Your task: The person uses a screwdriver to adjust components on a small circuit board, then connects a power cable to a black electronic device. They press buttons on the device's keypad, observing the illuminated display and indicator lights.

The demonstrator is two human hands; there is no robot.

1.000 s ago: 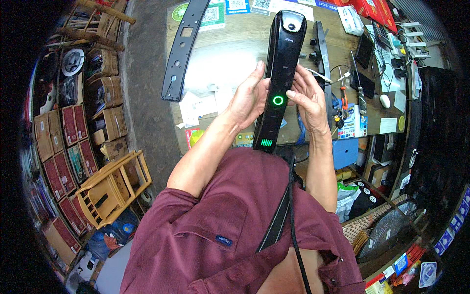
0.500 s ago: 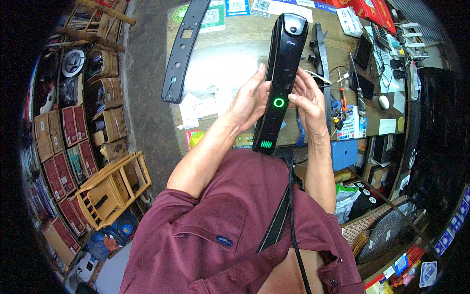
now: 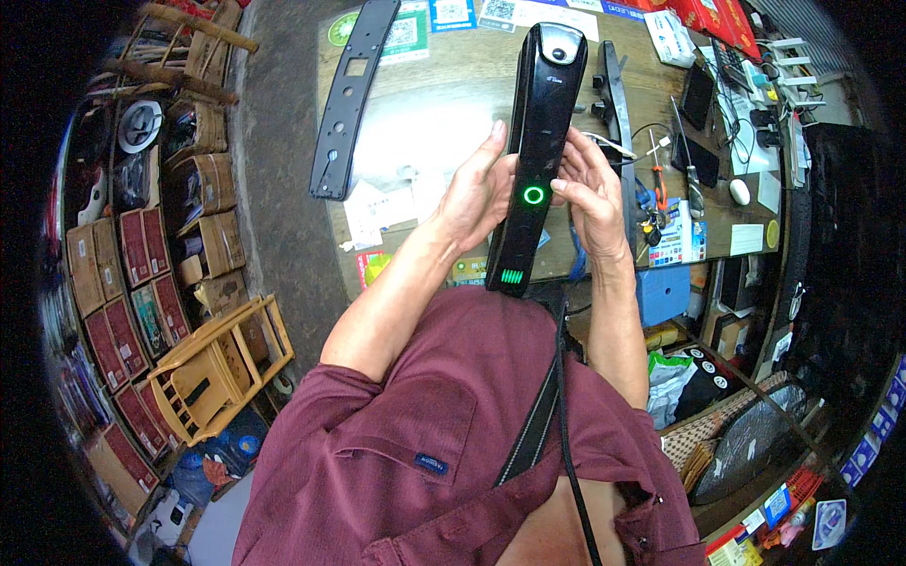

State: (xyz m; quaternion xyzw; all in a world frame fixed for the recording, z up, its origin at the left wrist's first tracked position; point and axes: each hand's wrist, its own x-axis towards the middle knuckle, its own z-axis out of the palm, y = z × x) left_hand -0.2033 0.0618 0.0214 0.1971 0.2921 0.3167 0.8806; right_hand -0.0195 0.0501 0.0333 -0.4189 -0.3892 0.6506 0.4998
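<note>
A long black smart door lock panel (image 3: 543, 141) stands tilted between my hands, its lower end by my shirt. It has a silver-rimmed lens at the top, a lit green ring and a row of small green bars near the bottom. My left hand (image 3: 472, 193) holds its left edge, thumb up, fingers hidden behind it. My right hand (image 3: 595, 193) is closed on the right edge, the thumb beside the green ring. On the table at the left lies a flat black mounting plate (image 3: 342, 123) with several holes. A second black panel (image 3: 615, 104) lies to the right, seen edge-on.
The wooden table (image 3: 453, 66) carries a screwdriver (image 3: 695, 189), orange-handled tool (image 3: 660, 189), keys (image 3: 651, 231), phones, cables and a white mouse (image 3: 740, 193). Box-filled shelves (image 3: 142, 245) and a wooden chair (image 3: 222, 368) are at the left. A blue stool (image 3: 663, 294) stands under the table's edge.
The view has shifted slightly, and the lock panel sits a little further left in it. Both hands keep the same hold; the green lights stay lit.
</note>
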